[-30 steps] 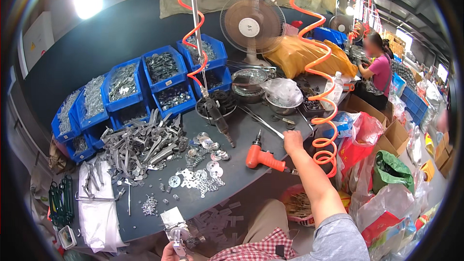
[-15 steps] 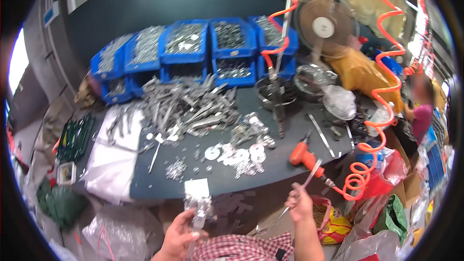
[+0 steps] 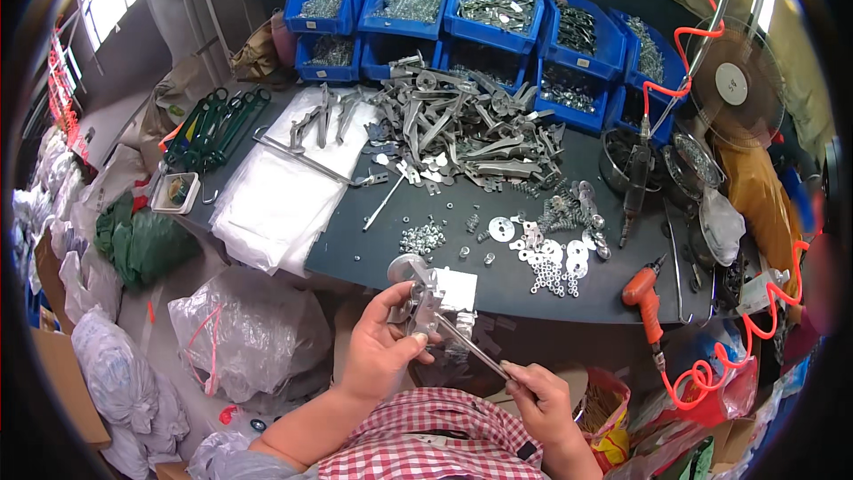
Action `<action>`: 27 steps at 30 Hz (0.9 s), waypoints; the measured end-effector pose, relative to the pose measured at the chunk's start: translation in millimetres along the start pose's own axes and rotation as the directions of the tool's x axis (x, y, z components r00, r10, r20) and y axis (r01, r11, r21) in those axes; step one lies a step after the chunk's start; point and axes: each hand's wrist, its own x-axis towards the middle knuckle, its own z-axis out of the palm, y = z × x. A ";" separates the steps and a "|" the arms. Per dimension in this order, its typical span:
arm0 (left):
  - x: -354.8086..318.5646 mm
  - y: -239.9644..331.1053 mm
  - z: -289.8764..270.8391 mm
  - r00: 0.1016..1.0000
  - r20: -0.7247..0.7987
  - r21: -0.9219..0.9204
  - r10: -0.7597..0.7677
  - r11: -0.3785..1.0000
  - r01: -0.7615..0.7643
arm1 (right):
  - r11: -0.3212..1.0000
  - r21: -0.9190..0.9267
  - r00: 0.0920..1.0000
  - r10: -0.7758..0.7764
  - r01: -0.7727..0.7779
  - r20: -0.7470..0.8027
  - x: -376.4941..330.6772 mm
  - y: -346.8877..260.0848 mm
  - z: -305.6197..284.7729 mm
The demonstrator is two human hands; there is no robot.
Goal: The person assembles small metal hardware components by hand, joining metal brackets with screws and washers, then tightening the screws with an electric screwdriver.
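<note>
My left hand (image 3: 375,351) grips a grey metal fitting (image 3: 425,309) with a round disc on top, just in front of the bench edge. Closed around a thin metal rod (image 3: 475,351) is my right hand (image 3: 540,398); the rod slants up to the left, and its far end meets the fitting. Whether the tip has entered it I cannot tell. A white square plate (image 3: 458,289) sits right behind the fitting. Small nuts (image 3: 422,238), springs (image 3: 569,209) and pale washers (image 3: 551,262) lie on the bench beyond my hands.
Grey metal levers (image 3: 471,129) are heaped before blue bins (image 3: 498,9) of small parts. An orange power tool (image 3: 643,302) with a coiled hose (image 3: 702,382) lies at right, a fan (image 3: 733,84) behind. White sheets (image 3: 275,187) and dark green tools (image 3: 218,129) occupy the left.
My right hand has moved left and turned the rod toward my left hand, its end now at the fitting. My left hand has raised the fitting. The view has swung left.
</note>
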 end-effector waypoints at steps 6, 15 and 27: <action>4.9 -11.1 -1.9 0.944 0.057 0.430 0.324 0.846 -0.317 | 0.964 -0.262 0.994 -0.061 0.034 -0.095 0.5 -3.3 7.6; 22.1 -1.7 -15.4 0.804 0.406 0.821 0.434 0.215 -0.530 | 0.629 0.532 0.824 0.424 -0.566 0.376 5.9 31.0 7.2; 36.2 -1.1 -21.0 0.890 0.336 0.880 0.307 0.236 -0.413 | 0.885 -0.466 1.000 -0.027 0.019 -0.011 29.3 17.8 14.9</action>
